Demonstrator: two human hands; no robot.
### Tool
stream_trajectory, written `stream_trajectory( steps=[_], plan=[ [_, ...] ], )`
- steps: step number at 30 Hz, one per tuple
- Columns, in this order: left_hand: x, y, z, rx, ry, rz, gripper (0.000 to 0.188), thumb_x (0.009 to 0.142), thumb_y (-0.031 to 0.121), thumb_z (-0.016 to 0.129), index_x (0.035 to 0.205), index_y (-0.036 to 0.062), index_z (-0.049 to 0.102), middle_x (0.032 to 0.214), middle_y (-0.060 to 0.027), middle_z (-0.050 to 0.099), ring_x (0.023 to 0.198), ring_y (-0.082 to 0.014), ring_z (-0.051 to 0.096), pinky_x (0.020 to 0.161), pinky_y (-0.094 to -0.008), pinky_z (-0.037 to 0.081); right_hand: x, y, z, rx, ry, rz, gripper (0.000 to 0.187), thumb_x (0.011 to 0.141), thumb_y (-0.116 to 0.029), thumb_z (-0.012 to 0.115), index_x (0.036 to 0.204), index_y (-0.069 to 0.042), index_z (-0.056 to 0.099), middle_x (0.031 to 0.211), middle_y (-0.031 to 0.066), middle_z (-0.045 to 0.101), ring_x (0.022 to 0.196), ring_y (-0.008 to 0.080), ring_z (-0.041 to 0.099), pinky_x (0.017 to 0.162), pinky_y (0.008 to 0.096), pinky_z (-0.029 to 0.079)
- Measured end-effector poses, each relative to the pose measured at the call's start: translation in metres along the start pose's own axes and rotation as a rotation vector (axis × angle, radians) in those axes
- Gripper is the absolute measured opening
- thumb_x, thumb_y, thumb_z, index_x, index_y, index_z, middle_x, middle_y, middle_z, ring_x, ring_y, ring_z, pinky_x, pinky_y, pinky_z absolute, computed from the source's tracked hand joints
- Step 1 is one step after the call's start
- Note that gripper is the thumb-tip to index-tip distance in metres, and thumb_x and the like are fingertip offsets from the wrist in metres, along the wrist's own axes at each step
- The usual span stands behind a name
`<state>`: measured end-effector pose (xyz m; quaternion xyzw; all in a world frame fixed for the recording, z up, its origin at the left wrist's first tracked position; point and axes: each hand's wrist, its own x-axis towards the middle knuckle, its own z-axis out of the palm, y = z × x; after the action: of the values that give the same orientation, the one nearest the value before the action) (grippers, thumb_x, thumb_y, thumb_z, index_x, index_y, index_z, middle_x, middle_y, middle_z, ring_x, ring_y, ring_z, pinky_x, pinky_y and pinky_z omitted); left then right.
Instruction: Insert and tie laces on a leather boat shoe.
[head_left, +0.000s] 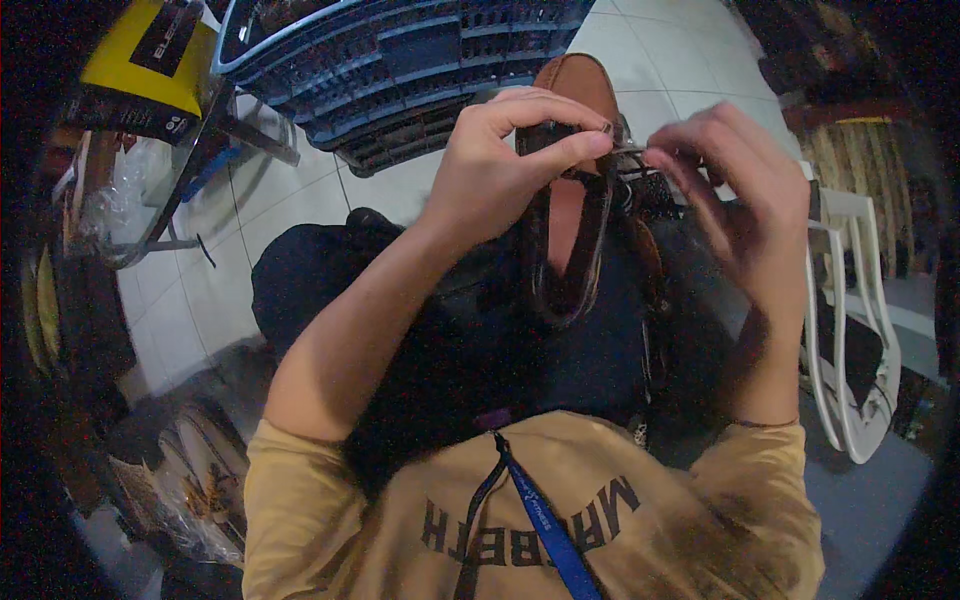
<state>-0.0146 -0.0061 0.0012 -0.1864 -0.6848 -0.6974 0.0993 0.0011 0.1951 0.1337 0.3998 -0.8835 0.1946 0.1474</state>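
Note:
A brown loafer (583, 88) lies over my dark-clothed lap, its toe pointing away from me and its pinkish-tan insole (565, 225) showing. Above its opening, my left hand (525, 145) is closed in a pinch, thumb against forefinger, near the loafer's right edge; what it pinches is too small to make out. Just to the right, my right hand (735, 175) is closed too and slightly blurred. Its fingertips grip a thin greyish piece (630, 149) that reaches toward my left thumb. My fingers cover part of the loafer's upper.
A blue plastic crate (400, 65) stands ahead on a black one, over pale floor tiles (205, 300). At far left a yellow and black bag (150, 65) sits by a metal-legged stand (190, 160). A white plastic chair frame (850, 320) is at my right. More shoes (200, 450) lie at lower left.

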Motion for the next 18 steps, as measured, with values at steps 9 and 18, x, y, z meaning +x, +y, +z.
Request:
stream_trajectory(
  steps=[9,18],
  plan=[
    [0.000,0.003,-0.004,0.105,-0.066,0.093,0.020,0.082,0.015,0.086,0.097,0.0041,0.077,0.105,-0.0091,0.076,0.103,-0.0193,0.069,0.099,-0.0337,0.048,0.024,0.025,-0.012,0.013,-0.123,0.016,0.010,0.085,-0.001,0.078,0.093,-0.001,0.072,0.089,0.0052,0.066,0.077,0.0123,0.059,0.066,0.0251,0.044],
    [-0.005,0.010,-0.002,-0.293,-0.017,-0.259,0.017,0.083,0.010,0.084,0.095,0.0014,0.075,0.107,-0.0085,0.075,0.105,-0.0171,0.068,0.097,-0.0313,0.051,-0.007,0.193,0.003,0.213,-0.207,0.448,0.023,0.095,-0.024,0.074,0.107,-0.005,0.078,0.096,0.0106,0.074,0.089,0.0150,0.069,0.080,0.0295,0.052]
  ],
)
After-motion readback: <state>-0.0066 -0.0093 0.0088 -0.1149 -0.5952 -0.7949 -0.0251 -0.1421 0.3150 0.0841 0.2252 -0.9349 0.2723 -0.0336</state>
